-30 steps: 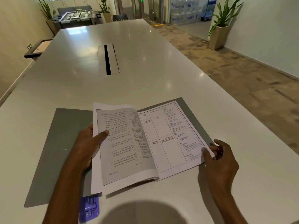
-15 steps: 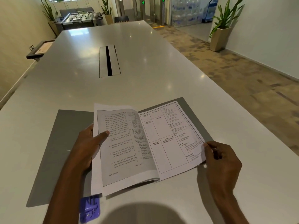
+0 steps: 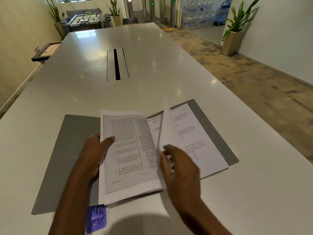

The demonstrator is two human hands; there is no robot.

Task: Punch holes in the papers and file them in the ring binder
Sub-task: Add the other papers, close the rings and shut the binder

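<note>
Far left, the grey binder (image 3: 67, 158) lay opened flat on the pale surface (image 3: 152, 65), its left cover bare at 9 o'clock of the papers. Next in, the left hand (image 3: 94, 153) gripped the left-hand block of papers (image 3: 128, 150) by its outer edge, thumb flat on the print and fingers tucked out of sight beneath. Down at 7 o'clock of that block sat the purple hole punch (image 3: 96, 217), on the surface, untouched, with the left forearm crossing beside it.

Middle now: one lifted sheet (image 3: 166, 126) stood almost on edge above the fold. At 5 o'clock of that sheet, the right hand (image 3: 179, 165) was smeared with motion. Its fingers looked curled onto the sheet's lower edge, white paper showing between them, so I called that a pinch. Further right, another printed page (image 3: 199, 150) lay flat on the binder's right cover, with grey showing past it at 3 o'clock.

Where did the job stand? The papers lay inside the open covers and a leaf was up, which read as checking or sorting. With the punch idle, punching was either finished or not begun, and I couldn't settle which.

Plenty was hidden. Any rings at the fold were buried under paper. No punched holes could be made out along the margins. The print was too small to read, and the right fingers were too blurred to be sure of.
</note>
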